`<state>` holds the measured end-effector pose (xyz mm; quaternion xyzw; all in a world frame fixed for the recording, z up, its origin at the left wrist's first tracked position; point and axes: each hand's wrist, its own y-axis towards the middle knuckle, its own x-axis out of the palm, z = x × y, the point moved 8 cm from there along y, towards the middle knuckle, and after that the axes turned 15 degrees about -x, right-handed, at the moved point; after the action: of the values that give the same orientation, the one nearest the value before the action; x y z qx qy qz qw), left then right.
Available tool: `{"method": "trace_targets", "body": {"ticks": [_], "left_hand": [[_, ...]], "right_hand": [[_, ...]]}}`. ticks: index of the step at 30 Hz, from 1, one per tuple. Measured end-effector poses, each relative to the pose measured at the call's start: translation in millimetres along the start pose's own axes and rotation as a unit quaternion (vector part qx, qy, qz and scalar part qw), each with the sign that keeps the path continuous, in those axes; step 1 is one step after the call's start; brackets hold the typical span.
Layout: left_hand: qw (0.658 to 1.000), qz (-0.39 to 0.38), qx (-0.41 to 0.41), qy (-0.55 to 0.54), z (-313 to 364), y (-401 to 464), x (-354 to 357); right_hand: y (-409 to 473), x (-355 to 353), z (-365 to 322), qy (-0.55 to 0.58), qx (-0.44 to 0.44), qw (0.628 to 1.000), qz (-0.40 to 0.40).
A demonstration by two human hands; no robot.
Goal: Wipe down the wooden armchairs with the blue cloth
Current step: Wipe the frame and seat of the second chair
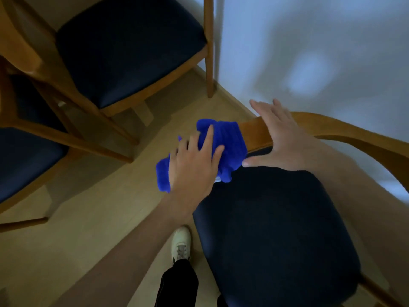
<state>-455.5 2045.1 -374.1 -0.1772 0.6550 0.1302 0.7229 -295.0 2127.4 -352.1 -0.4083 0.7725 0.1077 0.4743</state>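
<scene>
Left hand (pixel 194 165), fingers extended, presses the blue cloth (pixel 230 147) onto the front end of the nearest armchair's wooden armrest (pixel 254 134). Right hand (pixel 285 138), at 3 o'clock of the cloth, lies spread, apparently flat, on that armrest. 2 further armchairs (pixel 124 52) stand toward 10 o'clock.

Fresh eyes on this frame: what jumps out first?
The blue cloth, at centre, draped over the end of a wooden armrest. The left hand lies on it with straight fingers; the right hand rests flat on the armrest beside it. Dark chair seats fill the lower right and upper left.
</scene>
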Motion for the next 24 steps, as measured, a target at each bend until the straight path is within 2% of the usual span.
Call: {"method": "trace_targets", "body": {"ticks": [2,4,6,8,9,11,12,15,19,22,24], "left_hand": [[0.995,-0.064,0.045,-0.059,40.1,33.0,3.1],[0.97,-0.151,0.102,-0.16,87.9,63.8,6.9],[0.935,-0.252,0.105,-0.226,123.7,85.7,17.2],[0.923,-0.295,0.07,-0.236,133.2,100.7,23.7],[0.93,-0.281,0.059,-0.232,127.6,105.3,21.4],[0.953,-0.19,0.058,-0.229,99.8,103.7,4.0],[0.953,-0.162,0.071,-0.247,83.3,93.8,-4.7],[0.941,-0.194,0.108,-0.257,27.3,41.9,-7.9],[0.959,-0.238,0.019,-0.153,-45.7,0.4,6.5],[0.951,-0.268,-0.029,-0.152,-56.7,-14.6,13.3],[0.965,-0.228,-0.015,-0.13,-40.4,-13.3,9.4]], "right_hand": [[-17.9,-6.6,1.6,0.05,0.022,0.998,0.034],[-27.7,-9.6,2.9,0.055,0.036,0.996,0.06],[-33.8,-12.8,9.2,0.045,0.063,0.992,0.097],[-34.2,-15.5,12.9,0.006,0.075,0.991,0.107],[-31.1,-12.9,12.6,-0.022,0.067,0.994,0.083],[-20.2,-0.9,8.6,-0.09,0.032,0.995,0.01],[-12.9,5.5,6.3,-0.12,0.019,0.993,-0.015],[17.7,17.7,-4.6,-0.188,0.009,0.982,-0.037],[48.1,43.3,-39.9,-0.226,-0.081,0.968,-0.067],[49.1,59.0,-67.6,-0.215,-0.155,0.964,-0.03],[50.2,58.9,-67.8,-0.203,-0.171,0.964,-0.013]]}}
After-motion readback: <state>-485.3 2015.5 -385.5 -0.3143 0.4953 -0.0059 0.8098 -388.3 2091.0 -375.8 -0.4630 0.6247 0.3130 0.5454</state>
